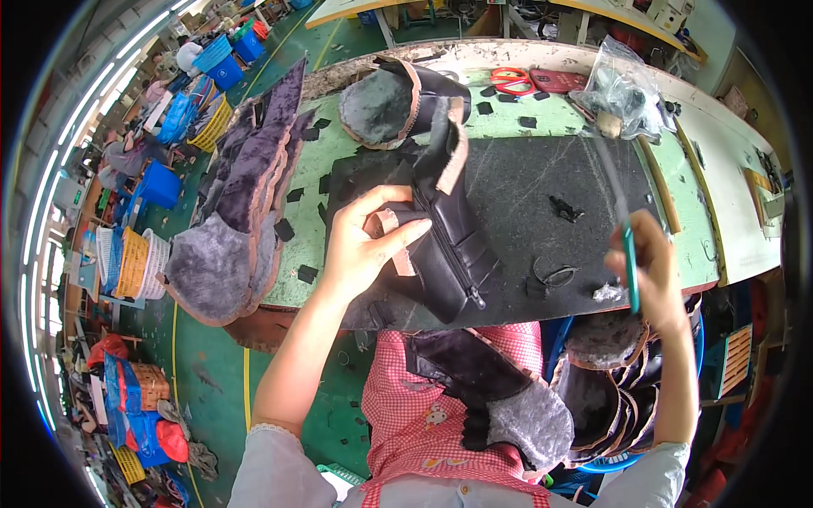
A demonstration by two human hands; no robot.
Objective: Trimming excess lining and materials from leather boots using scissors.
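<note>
My left hand [360, 245] pinches the top edge of a black leather boot upper [461, 241] between thumb and fingers. The upper has a zipper down its side, with the pull near the table's front edge, and tan edging strips at its opening. To the right, my right hand [656, 275] is closed round the teal handles of a pair of scissors [630, 262]. Their blades point away from me, apart from the upper and smeared by motion. Under the upper lies a black mat [525, 186] with small black scraps on it.
Fur-lined boot pieces [212, 262] are stacked at the table's left, and another upper [381, 106] lies behind. Red-handled scissors [512, 81] and a plastic bag [622, 89] sit at the back. A fur-lined piece [525, 423] rests on my lap beside a blue basket [555, 339] of uppers.
</note>
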